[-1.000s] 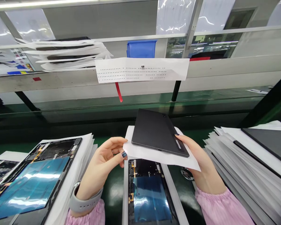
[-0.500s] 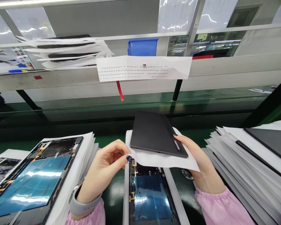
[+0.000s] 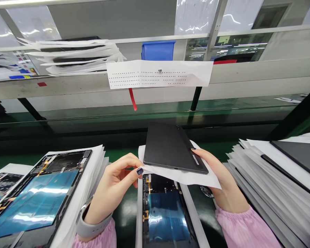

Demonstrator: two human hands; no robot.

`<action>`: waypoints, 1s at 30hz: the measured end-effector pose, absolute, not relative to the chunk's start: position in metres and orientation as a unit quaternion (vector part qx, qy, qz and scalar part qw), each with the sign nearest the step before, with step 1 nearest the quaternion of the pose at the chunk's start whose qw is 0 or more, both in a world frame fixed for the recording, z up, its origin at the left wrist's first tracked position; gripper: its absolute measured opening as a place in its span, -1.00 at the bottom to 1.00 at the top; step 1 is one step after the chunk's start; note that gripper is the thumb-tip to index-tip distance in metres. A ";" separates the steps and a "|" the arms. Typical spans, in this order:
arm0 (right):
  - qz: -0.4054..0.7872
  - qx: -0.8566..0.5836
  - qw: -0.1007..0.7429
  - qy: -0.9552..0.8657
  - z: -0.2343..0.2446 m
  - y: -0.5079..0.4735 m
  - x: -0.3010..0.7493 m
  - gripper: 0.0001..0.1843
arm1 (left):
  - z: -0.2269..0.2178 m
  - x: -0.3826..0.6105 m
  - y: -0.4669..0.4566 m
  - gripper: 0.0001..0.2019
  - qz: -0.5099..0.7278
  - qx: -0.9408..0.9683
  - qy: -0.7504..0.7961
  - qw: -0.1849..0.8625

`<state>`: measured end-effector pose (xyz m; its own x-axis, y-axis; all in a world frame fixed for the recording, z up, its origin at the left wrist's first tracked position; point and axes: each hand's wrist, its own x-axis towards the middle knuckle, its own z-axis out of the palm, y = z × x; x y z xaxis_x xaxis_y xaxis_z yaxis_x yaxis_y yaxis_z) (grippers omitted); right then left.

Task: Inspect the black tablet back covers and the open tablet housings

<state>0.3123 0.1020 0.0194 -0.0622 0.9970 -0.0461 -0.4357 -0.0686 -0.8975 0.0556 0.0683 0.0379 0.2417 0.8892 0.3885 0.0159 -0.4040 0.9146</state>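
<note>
A black tablet back cover [image 3: 167, 146] lies tilted on a white paper sheet [image 3: 182, 177]. My right hand [image 3: 217, 172] grips the cover and the sheet together at the right edge, thumb on top near the printed lettering; its other fingers are hidden underneath. At the sheet's left corner my left hand [image 3: 119, 184] pinches the paper between thumb and forefinger. Below the sheet sits an opened tablet [image 3: 167, 217] with a blue reflective inner panel, resting on white paper. Its upper end is partly covered by the sheet.
On the left, another opened tablet [image 3: 38, 196] tops a stack of paper. A tall stack of paper sheets [image 3: 271, 182] with dark covers between them stands on the right. Above runs a shelf [image 3: 80, 84] bearing more papers and a blue bin [image 3: 158, 51].
My left thumb and forefinger have shifted slightly left on the paper's corner. The cover and my right hand are almost unmoved.
</note>
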 end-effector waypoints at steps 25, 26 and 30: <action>0.669 -0.360 0.561 -0.329 0.012 0.110 0.323 -0.94 | 0.035 0.050 0.066 -0.88 0.522 0.644 0.305 0.469; 0.669 -0.359 0.561 -0.329 0.012 0.110 0.323 -0.93 | 0.035 0.050 0.065 -0.86 0.523 0.642 0.306 0.469; 0.655 -0.364 0.573 -0.332 0.008 0.111 0.325 -0.89 | 0.037 0.050 0.068 -0.79 0.567 0.578 0.333 0.483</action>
<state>0.3245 0.1107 0.0083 -0.0787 0.9922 -0.0970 -0.5080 -0.1236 -0.8525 0.0500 0.0675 0.0369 0.1343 0.9328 0.3345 -0.1633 -0.3121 0.9359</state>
